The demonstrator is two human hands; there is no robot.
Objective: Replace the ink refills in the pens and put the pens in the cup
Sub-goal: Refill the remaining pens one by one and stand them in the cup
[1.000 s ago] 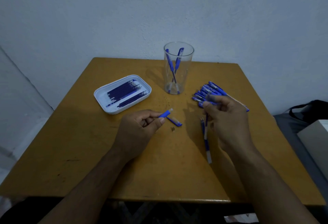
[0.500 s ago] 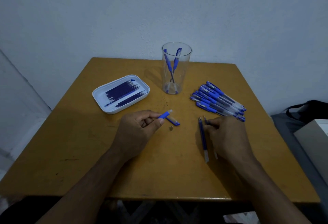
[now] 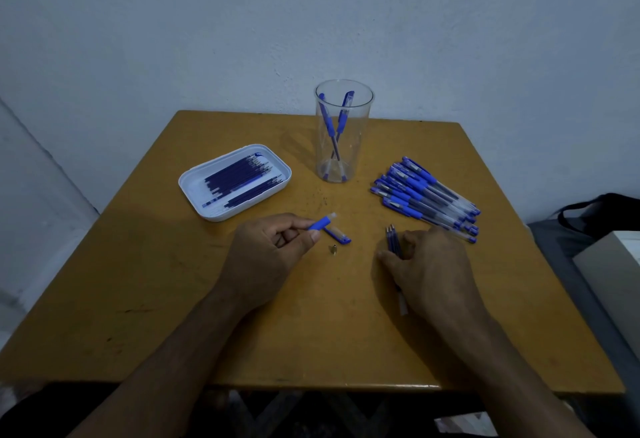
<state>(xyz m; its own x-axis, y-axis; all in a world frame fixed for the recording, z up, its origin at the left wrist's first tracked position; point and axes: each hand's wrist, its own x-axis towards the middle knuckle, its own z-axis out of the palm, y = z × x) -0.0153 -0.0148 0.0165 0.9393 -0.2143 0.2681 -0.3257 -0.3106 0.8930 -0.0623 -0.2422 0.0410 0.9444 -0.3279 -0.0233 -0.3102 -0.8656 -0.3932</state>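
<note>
One head view only. Both hands work low over the table [image 3: 138, 299]: the left hand [image 3: 266, 257] pinches a pen barrel [image 3: 322, 222] pointing up-right, while the right hand [image 3: 429, 264] curls over used refills [image 3: 393, 240] lying near-to-far. Fresh refills [image 3: 242, 179] sit in the tray [image 3: 194, 195], far-left, nearer the left hand; the cup [image 3: 343, 132] stands beyond.

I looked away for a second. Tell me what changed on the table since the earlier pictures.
The right hand came down from in front of the pile of blue capped pens to the yellow table, where it now rests on the thin dark-blue refills lying there. The left hand still pinches the blue-gripped pen barrel. The clear plastic cup and white refill tray stayed put.
</note>
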